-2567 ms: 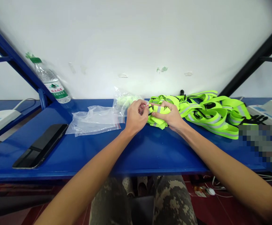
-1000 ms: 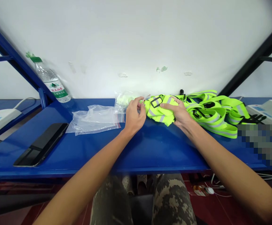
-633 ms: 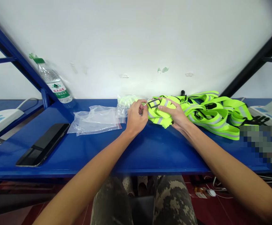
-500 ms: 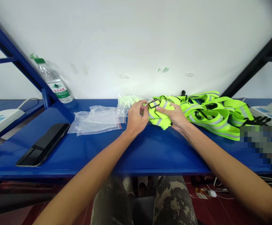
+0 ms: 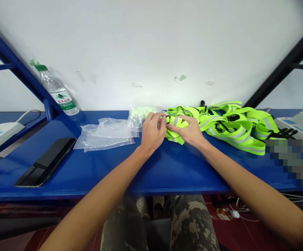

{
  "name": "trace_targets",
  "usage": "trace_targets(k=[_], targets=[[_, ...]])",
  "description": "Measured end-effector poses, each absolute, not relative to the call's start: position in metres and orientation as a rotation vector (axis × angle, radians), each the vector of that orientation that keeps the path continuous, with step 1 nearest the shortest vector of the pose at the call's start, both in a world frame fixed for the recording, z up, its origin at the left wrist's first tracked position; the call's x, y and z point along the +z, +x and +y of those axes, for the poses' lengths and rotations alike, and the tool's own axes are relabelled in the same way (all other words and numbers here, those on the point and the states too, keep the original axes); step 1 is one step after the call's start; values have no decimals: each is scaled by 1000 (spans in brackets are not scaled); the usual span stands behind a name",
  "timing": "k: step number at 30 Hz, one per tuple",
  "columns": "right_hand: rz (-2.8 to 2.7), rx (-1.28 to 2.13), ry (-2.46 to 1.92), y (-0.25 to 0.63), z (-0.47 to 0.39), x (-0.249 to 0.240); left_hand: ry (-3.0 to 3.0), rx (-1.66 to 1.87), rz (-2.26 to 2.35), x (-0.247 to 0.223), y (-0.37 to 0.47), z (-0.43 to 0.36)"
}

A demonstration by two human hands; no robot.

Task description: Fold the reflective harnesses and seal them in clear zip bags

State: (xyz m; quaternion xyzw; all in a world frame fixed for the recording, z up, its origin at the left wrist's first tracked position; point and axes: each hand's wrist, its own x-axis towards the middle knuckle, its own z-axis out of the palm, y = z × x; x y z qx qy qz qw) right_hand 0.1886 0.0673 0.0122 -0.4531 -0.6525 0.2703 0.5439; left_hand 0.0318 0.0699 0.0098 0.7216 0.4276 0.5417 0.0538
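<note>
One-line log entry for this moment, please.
left hand: pinching clear zip bag | right hand: gripping folded reflective strap | to right: reflective strap heap | to left: flat plastic bags, smartphone, water bottle

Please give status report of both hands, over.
Left hand pinching bag by edge. Right hand gripping folded green strap. Flat bags lying left, apparently not blocking.

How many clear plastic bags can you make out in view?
At least 3: two overlap flat on the blue table, left of the left hand; a bag with yellow-green contents sits behind that hand. More may hide in the overlap.
</note>
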Motion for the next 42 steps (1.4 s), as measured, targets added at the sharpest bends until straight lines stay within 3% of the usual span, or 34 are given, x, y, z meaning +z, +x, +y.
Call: trace_targets(k=[11, 19, 28, 42], targets=[[-1437, 728, -1058, 190, 70, 7, 2416, 1568, 1159, 11, 30, 68], [-1111, 903, -1051, 190, 73, 11, 2451, 1453, 1447, 10, 30, 68], [-937, 970, -1069, 187, 73, 13, 2565, 1122, 1375, 8, 24, 71], [-867, 1225, -1019, 194, 77, 11, 2518, 1271, 1188, 5, 26, 69]])
